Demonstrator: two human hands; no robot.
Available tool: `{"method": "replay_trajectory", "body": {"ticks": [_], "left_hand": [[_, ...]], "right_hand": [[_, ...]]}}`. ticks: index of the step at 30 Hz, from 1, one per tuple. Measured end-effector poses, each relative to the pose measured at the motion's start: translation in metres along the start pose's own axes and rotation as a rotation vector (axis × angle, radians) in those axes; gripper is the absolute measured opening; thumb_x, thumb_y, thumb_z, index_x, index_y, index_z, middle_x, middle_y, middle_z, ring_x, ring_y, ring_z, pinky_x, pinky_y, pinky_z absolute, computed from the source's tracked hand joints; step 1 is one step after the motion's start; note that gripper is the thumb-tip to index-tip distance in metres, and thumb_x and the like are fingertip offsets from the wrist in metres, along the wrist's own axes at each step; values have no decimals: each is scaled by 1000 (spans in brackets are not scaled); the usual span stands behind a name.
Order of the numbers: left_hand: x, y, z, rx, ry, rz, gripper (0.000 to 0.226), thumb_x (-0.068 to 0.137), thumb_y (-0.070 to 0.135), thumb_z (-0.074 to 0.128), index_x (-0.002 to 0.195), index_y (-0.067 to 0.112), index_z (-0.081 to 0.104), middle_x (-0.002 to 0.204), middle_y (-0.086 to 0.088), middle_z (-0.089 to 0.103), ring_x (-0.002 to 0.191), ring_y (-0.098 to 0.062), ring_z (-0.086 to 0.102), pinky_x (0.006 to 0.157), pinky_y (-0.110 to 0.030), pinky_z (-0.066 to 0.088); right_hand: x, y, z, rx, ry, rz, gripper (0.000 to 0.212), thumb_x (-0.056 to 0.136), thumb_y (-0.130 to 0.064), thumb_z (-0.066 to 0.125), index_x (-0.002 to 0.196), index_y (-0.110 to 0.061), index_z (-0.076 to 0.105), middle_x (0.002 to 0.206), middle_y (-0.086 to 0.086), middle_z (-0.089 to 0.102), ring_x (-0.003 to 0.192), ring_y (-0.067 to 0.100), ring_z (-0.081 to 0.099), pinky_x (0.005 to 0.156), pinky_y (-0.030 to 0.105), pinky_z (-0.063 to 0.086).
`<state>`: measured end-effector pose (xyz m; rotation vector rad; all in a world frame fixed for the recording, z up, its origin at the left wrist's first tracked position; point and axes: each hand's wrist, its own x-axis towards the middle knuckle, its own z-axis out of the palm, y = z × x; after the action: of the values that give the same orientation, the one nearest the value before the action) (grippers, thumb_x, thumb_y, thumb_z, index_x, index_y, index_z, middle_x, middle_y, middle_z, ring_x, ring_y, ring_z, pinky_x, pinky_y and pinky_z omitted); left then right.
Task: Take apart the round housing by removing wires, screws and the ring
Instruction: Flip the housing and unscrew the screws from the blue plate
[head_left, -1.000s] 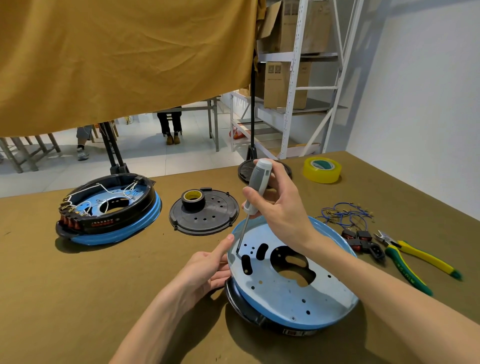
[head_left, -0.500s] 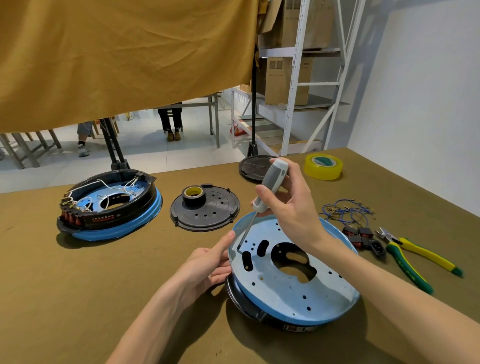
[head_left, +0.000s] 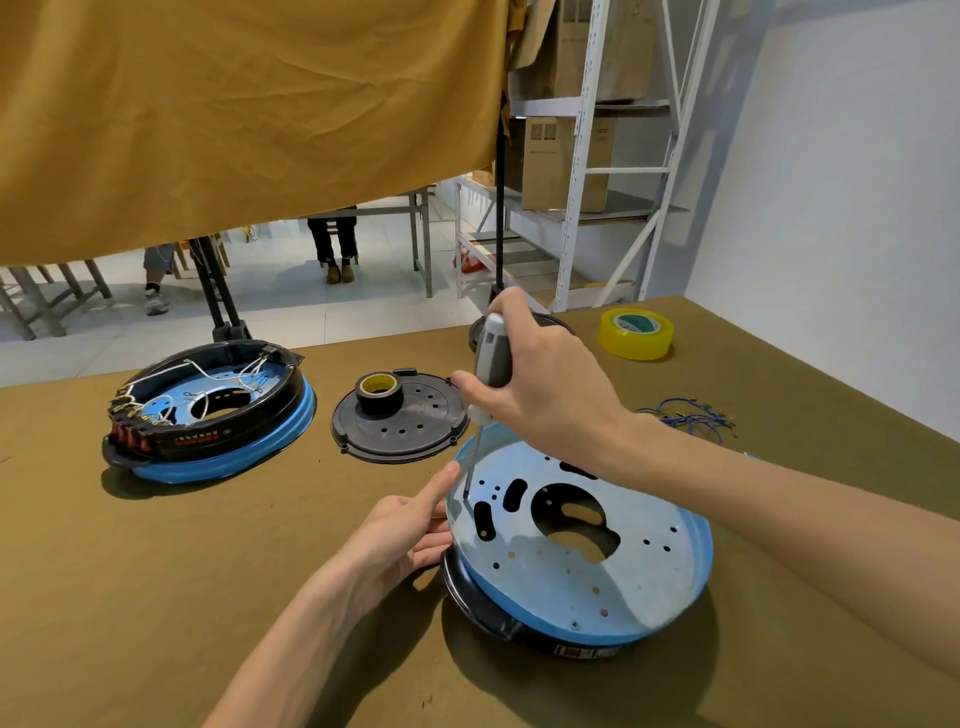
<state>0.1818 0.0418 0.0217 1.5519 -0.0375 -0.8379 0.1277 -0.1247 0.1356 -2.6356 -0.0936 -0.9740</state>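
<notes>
**Screws under way on the near housing**

Housing (head_left: 597, 561) work looks partly done: the near-right unit lies on the table (head_left: 156, 597) with no wires in it, and a loose blue wire bundle (head_left: 685, 415) sits far right. Its black ring (head_left: 483, 597) is still under the blue plate, so screws and ring remain. A second, wired housing (head_left: 208, 410) waits at far left. The right hand (head_left: 540, 400) is wrapped around the screwdriver (head_left: 491, 358), tip down on the plate's left edge. The left hand (head_left: 405, 535) steadies the rim, forefinger extended, the other fingers bent against the edge.
</notes>
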Motion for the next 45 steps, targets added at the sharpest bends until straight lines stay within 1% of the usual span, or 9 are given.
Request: {"method": "replay_trajectory", "body": {"ticks": [4,13,20,25,29,34,38,42,45], "left_hand": [[0,0,0,0,0,-1,64,84,60,69,113,3,71,98,-11,81,92,-21,79,79,-31,64],[1,-2,-1,24,5,11,65,86,61,68,116,3,70,102,-12,80,99,-24,77,100,-42,58],[2,-1,-2,23,-7,7,68,82,60,71,117,2,69,103,-13,80,98,-24,78,96,-40,60],[2,-1,-2,-14,-29,-20,68,83,58,72,121,1,68,106,-15,79,99,-26,77,92,-39,61],[-3,5,-8,18,-97,-62,63,86,53,71,126,4,64,107,-15,79,99,-26,78,83,-35,64],[-9,8,-14,21,-158,-148,68,80,58,74,124,6,64,105,-22,77,100,-30,77,77,-33,64],[-11,7,-14,-155,-208,-215,81,72,42,92,126,-10,62,117,-22,72,103,-30,70,98,-38,58],[-8,7,-9,-226,-243,-196,81,62,41,98,121,-7,69,97,-18,74,80,-26,71,70,-35,61],[-10,6,-7,-176,-233,-176,75,69,45,92,123,0,67,104,-21,77,92,-31,77,77,-39,63]], "right_hand": [[-7,10,-2,122,-4,61,48,91,-43,73,108,-21,35,80,-1,63,65,20,66,52,33,57],[-19,34,-3,359,-43,166,49,89,-39,77,114,-22,38,83,-5,59,73,11,67,55,34,60],[-31,47,1,534,23,340,48,88,-32,79,110,-17,39,83,6,61,65,15,72,47,24,56],[-15,20,-9,112,-36,117,57,86,-54,74,115,-17,41,85,1,67,65,19,69,49,35,58],[10,-19,-11,-273,-70,-92,51,96,-68,46,106,-19,43,74,-1,63,58,20,63,50,36,56],[27,-33,-16,-365,-185,-104,49,99,-68,40,92,-20,45,67,-3,45,64,22,53,60,34,41],[28,-26,-32,-391,-210,-79,49,96,-70,43,80,-25,44,66,-4,47,61,17,51,57,32,40],[36,-22,-50,-363,-220,-40,46,94,-68,51,77,-26,44,67,-4,50,58,11,46,49,28,29],[36,-24,-55,-326,-285,-60,42,94,-63,56,80,-25,44,70,-4,53,60,11,48,49,29,30]]}}
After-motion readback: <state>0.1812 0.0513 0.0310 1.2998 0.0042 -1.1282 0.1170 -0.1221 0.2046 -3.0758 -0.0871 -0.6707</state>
